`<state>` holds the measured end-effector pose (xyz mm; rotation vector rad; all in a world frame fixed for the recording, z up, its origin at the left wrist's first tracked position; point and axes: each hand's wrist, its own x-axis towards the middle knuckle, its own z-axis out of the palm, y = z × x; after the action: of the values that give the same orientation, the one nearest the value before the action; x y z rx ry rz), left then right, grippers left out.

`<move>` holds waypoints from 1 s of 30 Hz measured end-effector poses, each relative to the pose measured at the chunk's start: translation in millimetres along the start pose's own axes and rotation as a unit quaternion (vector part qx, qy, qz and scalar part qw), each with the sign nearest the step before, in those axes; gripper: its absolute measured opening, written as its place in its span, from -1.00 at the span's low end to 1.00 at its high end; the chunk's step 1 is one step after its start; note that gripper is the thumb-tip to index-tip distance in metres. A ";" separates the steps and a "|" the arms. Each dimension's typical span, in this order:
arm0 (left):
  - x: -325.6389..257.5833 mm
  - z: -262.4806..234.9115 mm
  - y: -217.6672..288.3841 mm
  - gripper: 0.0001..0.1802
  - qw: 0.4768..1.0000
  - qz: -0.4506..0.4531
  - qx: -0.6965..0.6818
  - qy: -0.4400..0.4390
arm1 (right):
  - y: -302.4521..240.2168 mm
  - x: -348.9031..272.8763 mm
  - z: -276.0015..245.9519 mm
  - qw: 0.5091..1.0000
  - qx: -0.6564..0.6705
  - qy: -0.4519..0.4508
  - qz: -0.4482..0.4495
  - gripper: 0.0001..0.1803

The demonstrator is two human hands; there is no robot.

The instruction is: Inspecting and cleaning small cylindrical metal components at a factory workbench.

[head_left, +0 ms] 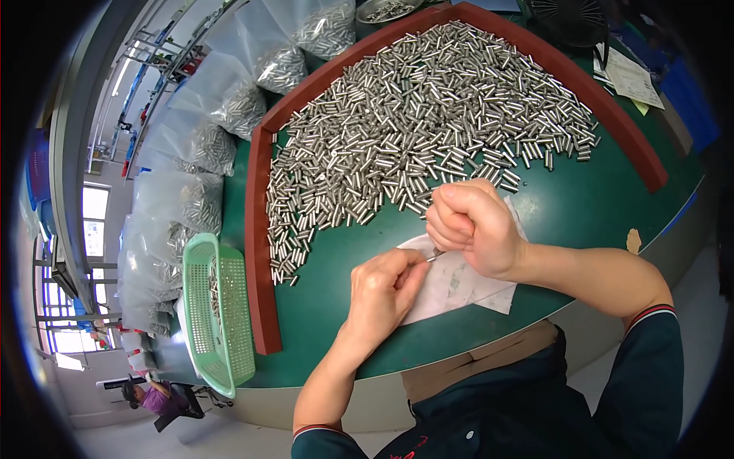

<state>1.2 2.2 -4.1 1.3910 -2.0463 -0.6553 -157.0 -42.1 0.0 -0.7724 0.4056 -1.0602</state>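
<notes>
My left hand (382, 291) is closed, thumb and forefinger pinching a small silvery metal pin (432, 259) by one end. Just above the pin, my right hand (478, 229) is curled in a fist. A small dark tip shows below its fingers, close to the pin; the rest of what it grips is hidden. Both hands are over a creased white sheet (493, 294) on the green tabletop (336, 264). Beyond them spreads a large heap of short metal pins (428, 107), its near edge close to my right hand.
A dark red raised border (264, 229) frames the heap on the left, back and right. To the left stands a green mesh basket (241, 336) with some pins inside, beside several clear bags of pins (210, 145). Papers (631, 80) and a black fan (566, 23) are at the back right.
</notes>
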 end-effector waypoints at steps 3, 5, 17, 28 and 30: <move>-1.5 1.0 -0.5 -0.92 1.000 -0.005 0.006 0.003 | -2.2 -1.9 -0.7 1.000 0.011 0.002 -0.013 -0.57; -1.6 2.5 -1.0 -0.92 1.000 -0.003 0.008 0.012 | -2.8 -2.5 0.2 1.000 0.021 0.004 -0.011 -0.58; -2.3 3.5 -1.0 -0.91 1.000 -0.011 0.009 0.012 | 2.5 -6.0 1.7 0.999 0.023 0.021 -0.010 -0.58; -1.9 3.7 -1.2 -0.93 1.000 -0.018 -0.017 0.007 | 8.1 -10.3 6.3 0.999 -0.024 -0.007 -0.033 -0.58; 0.3 2.4 1.2 -0.93 1.000 -0.018 -0.022 0.004 | 8.4 -12.5 9.8 0.996 -0.068 -0.013 -0.052 -0.59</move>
<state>-1.4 2.5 -5.0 1.4070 -1.9925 -0.7039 -151.1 -25.1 -0.3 -0.9357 0.4227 -1.1260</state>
